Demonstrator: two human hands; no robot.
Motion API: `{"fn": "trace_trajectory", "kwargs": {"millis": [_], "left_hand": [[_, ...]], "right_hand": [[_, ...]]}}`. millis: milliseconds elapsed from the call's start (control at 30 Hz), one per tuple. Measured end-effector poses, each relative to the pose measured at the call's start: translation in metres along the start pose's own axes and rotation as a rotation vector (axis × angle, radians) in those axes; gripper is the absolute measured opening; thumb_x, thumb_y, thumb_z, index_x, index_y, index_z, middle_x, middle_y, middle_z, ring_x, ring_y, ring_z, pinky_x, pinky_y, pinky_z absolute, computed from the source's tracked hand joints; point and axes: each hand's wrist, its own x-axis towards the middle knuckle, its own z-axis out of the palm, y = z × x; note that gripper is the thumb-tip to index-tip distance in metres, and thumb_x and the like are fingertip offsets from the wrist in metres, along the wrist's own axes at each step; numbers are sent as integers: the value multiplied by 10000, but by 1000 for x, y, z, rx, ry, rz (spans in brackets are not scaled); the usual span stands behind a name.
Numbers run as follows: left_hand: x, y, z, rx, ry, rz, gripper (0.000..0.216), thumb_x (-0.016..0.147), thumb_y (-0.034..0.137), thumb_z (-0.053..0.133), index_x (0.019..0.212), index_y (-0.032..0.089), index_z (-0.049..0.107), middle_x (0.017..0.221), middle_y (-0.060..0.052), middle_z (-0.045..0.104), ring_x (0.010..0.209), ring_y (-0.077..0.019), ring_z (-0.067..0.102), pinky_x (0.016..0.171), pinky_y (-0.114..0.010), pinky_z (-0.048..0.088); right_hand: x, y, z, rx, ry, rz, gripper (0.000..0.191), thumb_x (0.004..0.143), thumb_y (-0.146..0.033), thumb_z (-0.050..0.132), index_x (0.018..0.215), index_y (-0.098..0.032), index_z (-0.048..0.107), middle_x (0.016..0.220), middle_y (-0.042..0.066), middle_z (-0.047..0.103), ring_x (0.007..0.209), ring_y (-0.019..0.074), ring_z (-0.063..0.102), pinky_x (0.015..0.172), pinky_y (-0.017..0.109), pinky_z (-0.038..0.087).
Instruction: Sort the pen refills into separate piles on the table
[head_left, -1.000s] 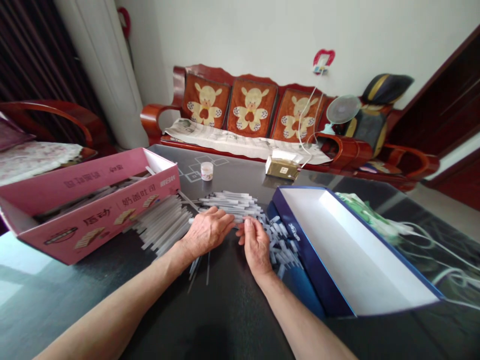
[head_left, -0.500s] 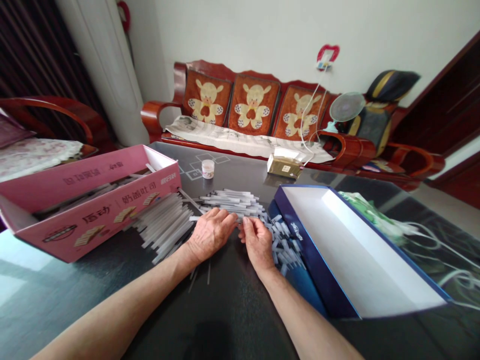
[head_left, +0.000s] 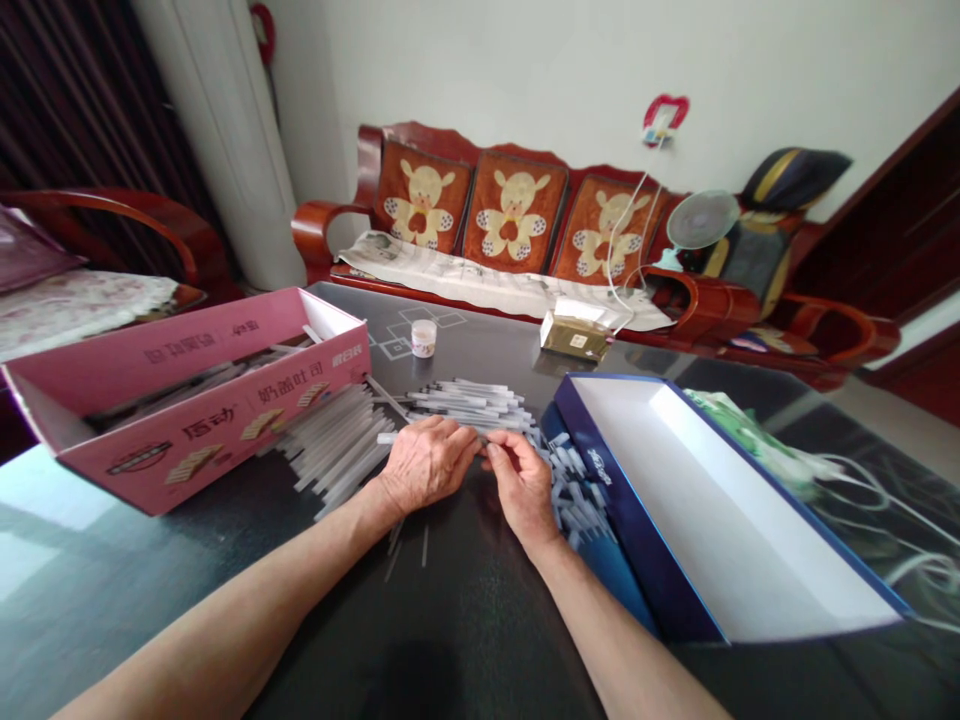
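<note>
My left hand (head_left: 424, 463) lies knuckles up on the dark table, fingers curled around a thin clear tube whose end sticks out to its left. My right hand (head_left: 523, 482) meets it fingertip to fingertip, pinched closed on the same tube's other end or a small piece; I cannot make out which. Behind the hands lies a heap of finished white tubes (head_left: 469, 402). A fan of long clear tubes (head_left: 337, 445) spreads to the left. Short bluish caps (head_left: 577, 490) are piled to the right.
A pink cardboard box (head_left: 202, 420) holding more tubes stands at the left. An open blue box lid (head_left: 720, 530) with a white inside lies at the right, white cables (head_left: 862, 480) beyond it. A small white jar (head_left: 424, 338) and a tissue box (head_left: 576, 334) sit farther back.
Both hands stay together at the same spot; the fingertips have closed in slightly on the tube. The view has shifted a little to the left.
</note>
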Motion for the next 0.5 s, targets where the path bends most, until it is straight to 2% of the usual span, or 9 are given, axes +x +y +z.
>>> {"fn": "trace_trajectory", "kwargs": {"millis": [100,200,300,400,500], "left_hand": [[1,0,-1,6,25,-3,253,932,310,417,854,190,625,668,-11,583,642,-154,521,626,-279,365],[1,1,-2,12,30,3,261,932,320,417,837,192,623,665,-10,579,643,-155,523,626,-282,367],[2,2,-2,14,16,14,275,935,338,411,831,193,620,674,-10,580,644,-159,526,624,-288,372],[1,1,-2,7,2,13,274,936,336,406,843,196,623,681,-10,583,648,-160,530,624,-290,377],[1,0,-1,-5,1,6,269,934,330,407,873,191,629,691,-14,592,656,-161,537,629,-288,382]], "right_hand": [[-2,-5,1,35,9,49,303,811,-380,613,1059,-209,586,1027,64,654,845,194,660,598,272,566],[-4,-11,2,-53,20,113,296,840,-435,562,1002,-191,603,824,48,667,654,171,649,478,245,521],[-4,-11,2,-129,18,106,261,842,-434,560,892,-185,621,694,28,646,577,159,623,460,239,500],[-4,-7,1,-110,5,61,227,847,-394,559,934,-190,609,764,36,661,650,165,642,518,248,526],[-5,-8,2,-46,-42,27,229,850,-352,547,1019,-199,574,945,59,660,804,180,656,578,256,550]]}}
